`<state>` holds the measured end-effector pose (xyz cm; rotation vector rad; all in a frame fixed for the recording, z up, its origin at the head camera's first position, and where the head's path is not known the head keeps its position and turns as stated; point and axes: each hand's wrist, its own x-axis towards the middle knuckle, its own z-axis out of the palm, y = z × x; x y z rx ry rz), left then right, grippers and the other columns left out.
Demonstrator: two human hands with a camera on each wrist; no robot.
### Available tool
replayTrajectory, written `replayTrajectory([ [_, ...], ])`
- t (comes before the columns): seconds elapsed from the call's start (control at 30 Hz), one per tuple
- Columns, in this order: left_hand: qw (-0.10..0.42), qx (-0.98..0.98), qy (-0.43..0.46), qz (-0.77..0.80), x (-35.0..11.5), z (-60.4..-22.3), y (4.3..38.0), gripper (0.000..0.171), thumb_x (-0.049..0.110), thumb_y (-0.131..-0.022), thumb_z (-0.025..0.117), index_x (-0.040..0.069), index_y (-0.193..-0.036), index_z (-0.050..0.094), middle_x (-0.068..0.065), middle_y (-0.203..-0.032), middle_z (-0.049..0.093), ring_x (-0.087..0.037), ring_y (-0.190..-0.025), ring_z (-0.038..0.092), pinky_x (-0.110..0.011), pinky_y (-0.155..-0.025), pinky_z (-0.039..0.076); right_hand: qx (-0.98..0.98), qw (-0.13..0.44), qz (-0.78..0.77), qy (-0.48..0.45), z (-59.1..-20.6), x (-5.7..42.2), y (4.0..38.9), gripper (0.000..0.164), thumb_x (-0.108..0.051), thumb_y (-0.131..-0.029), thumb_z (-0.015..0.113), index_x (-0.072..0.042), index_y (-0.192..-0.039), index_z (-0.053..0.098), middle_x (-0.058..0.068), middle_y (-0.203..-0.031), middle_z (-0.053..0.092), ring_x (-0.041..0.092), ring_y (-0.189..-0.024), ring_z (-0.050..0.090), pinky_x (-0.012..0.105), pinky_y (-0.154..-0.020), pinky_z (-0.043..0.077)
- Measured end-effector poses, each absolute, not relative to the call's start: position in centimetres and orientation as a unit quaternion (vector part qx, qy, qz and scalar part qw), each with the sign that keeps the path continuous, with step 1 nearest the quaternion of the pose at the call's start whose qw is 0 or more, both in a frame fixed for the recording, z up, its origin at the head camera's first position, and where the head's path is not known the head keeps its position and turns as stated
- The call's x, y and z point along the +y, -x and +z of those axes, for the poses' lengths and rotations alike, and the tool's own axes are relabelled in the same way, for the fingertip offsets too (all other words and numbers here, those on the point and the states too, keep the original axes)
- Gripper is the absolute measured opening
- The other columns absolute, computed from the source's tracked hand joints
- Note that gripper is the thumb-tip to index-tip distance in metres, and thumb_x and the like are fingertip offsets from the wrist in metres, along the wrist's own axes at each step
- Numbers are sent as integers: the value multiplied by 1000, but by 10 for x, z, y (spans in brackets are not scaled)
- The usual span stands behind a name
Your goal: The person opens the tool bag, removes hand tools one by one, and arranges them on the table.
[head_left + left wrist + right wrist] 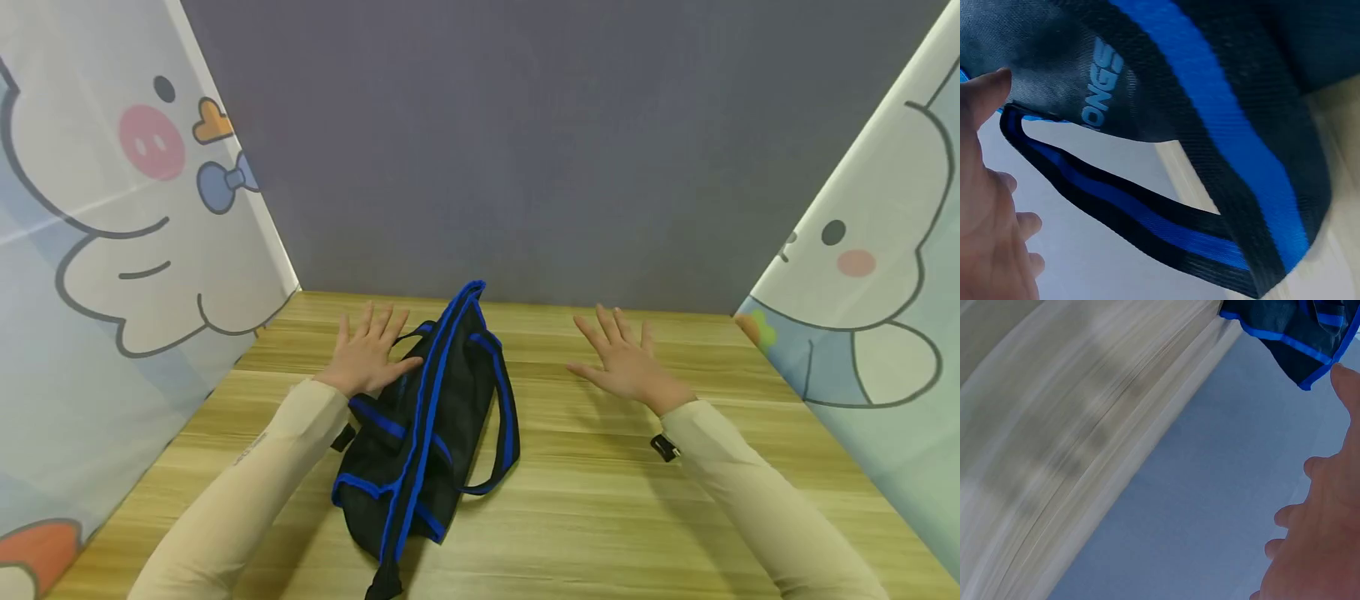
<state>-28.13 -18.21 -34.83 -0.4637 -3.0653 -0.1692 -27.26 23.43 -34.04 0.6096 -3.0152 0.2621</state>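
Observation:
A black tool bag with blue trim stands on the wooden table, its long zipped top running away from me. One strap handle loops out on its right side; another strap hangs on the left, below pale lettering on the bag's side. My left hand is spread flat with fingers straight, close by the bag's left side, the thumb overlapping it in the head view. To the right of the bag, my right hand hovers over the table with fingers spread, holding nothing.
The wooden table reaches back to a plain grey panel. Cartoon-printed sheets rise along the left and right sides. A small black device sits under the right wrist.

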Motion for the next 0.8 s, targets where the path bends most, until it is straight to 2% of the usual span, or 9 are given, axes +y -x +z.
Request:
replayTrajectory([
  [0.27, 43, -979, 174, -93, -174, -339, 283, 80, 61, -101, 39, 12, -160, 17, -16, -165, 13, -38, -151, -3, -69, -112, -9, -966, 37, 113, -229, -342, 211, 289, 84, -58, -99, 50, -15, -161, 13, 23, -164, -4, 43, -148, -11, 70, -111, -9],
  [0.5, 31, -969, 191, -151, -165, -330, 283, 72, 60, -101, 41, 16, -157, 32, -18, -164, 14, -39, -150, -5, -71, -111, -9, -964, 45, 96, -245, -335, 188, 309, 80, -52, -99, 55, -15, -160, 19, 28, -156, 23, 49, -144, 16, 72, -111, 1],
  [0.63, 13, -960, 206, -190, -161, -325, 284, 71, 59, -98, 49, 16, -154, 40, -19, -162, 19, -43, -149, 1, -73, -111, -2, -964, 32, 83, -251, -327, 172, 321, 79, -54, -99, 52, -18, -160, 19, 27, -155, 26, 47, -143, 22, 72, -112, 2],
  [0.8, -25, -945, 207, -251, -157, -322, 287, 71, 54, -95, 58, 16, -153, 42, -20, -157, 29, -45, -143, 16, -71, -110, 12, -961, 15, 83, -264, -319, 145, 338, 74, -54, -101, 47, -19, -160, 20, 24, -158, 21, 43, -146, 17, 69, -113, -2],
])
